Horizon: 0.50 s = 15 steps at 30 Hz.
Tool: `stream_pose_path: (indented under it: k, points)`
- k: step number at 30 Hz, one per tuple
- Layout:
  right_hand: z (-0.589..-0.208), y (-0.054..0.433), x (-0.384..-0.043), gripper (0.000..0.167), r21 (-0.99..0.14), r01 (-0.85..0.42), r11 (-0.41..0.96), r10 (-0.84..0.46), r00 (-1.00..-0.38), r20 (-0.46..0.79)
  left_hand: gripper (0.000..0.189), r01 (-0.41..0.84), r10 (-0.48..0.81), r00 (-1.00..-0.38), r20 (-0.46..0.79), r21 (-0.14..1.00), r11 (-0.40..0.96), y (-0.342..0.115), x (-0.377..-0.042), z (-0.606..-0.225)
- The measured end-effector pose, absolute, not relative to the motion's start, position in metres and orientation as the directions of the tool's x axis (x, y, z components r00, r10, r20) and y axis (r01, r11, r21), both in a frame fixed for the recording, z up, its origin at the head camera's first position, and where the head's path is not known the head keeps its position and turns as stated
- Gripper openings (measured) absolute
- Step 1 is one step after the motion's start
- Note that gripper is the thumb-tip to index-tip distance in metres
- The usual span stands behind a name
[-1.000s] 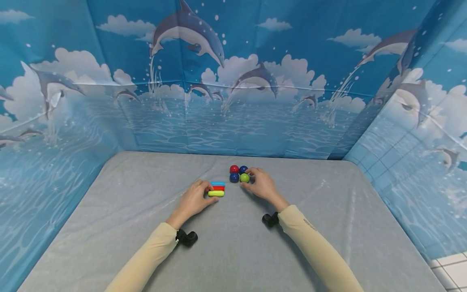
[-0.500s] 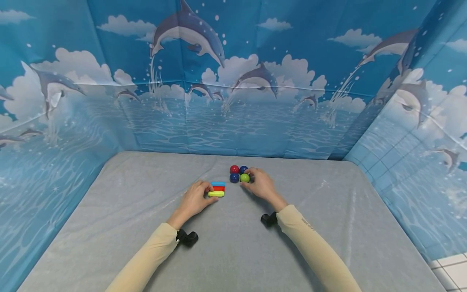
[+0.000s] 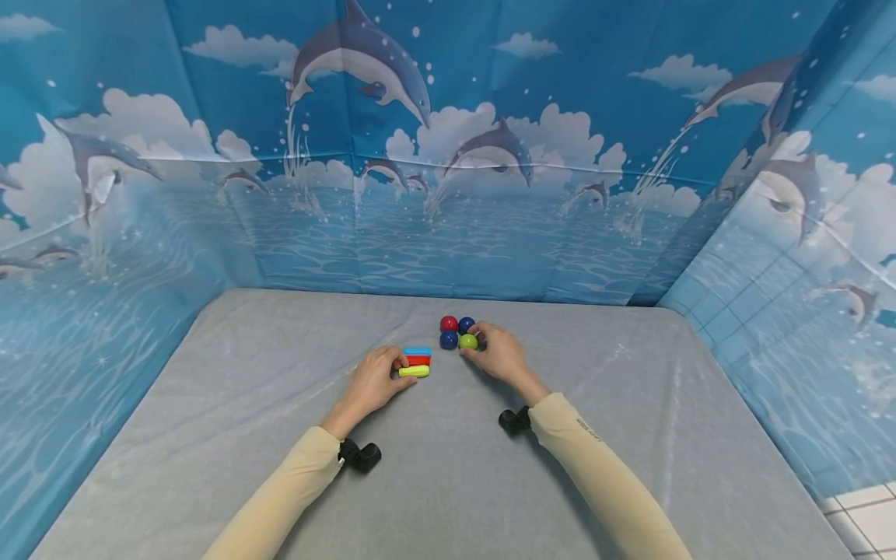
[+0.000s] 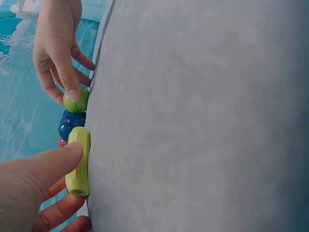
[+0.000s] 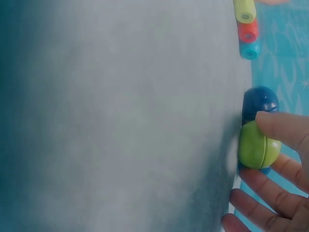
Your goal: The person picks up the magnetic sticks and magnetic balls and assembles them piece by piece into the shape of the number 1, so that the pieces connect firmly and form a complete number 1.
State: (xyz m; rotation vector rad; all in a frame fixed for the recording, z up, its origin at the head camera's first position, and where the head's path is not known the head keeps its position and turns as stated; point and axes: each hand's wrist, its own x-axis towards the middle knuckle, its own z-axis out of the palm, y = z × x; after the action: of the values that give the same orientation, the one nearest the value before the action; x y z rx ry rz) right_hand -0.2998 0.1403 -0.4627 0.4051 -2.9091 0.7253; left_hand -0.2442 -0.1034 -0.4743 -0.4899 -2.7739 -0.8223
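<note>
Three short cylinders lie side by side in the head view: light blue (image 3: pixel 418 352), red (image 3: pixel 418 361) and yellow-green (image 3: pixel 414 372). My left hand (image 3: pixel 372 383) is at their left end, its thumb on the ribbed yellow-green cylinder (image 4: pixel 78 162) and its fingers curled behind. To the right, several balls form a tight cluster: a red ball (image 3: pixel 449 323), a rear blue ball (image 3: pixel 465 325), a front blue ball (image 3: pixel 449 340) and a green ball (image 3: pixel 467 341). My right hand (image 3: pixel 500 356) pinches the grooved green ball (image 5: pixel 259 145) between thumb and fingers.
A grey cloth-covered table (image 3: pixel 448 467) stretches under both hands. Behind it and at the sides hangs a blue curtain (image 3: pixel 448 233) with dolphins. A black wrist camera (image 3: pixel 360 456) sits on the left wrist, another black camera (image 3: pixel 514 421) on the right. White tiles (image 3: pixel 868 517) show at lower right.
The yellow-green cylinder now sits slightly tilted against the red one. Both hands stay almost where they were.
</note>
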Motion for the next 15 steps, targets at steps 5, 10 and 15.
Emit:
stream_pose_path:
  k: [5,10,15]
  points:
    - [-0.4622,0.1402,-0.2985,0.037,-0.455,-0.279,0.846,-0.224,-0.959,0.172,0.027,0.362,0.246,-0.926,0.285,0.492,0.792,-0.1036,-0.2444,-0.4749]
    - [-0.4621,0.1413,-0.2970,0.038,-0.476,-0.259,0.840,-0.211,-0.965,0.154,0.026,0.354,0.238,-0.928,0.285,0.486,0.799,-0.1035,-0.2451,-0.4756]
    - [-0.4621,0.1434,-0.2964,0.037,-0.500,-0.262,0.826,-0.210,-0.965,0.159,0.024,0.345,0.231,-0.932,0.280,0.486,0.803,-0.1032,-0.2453,-0.4757]
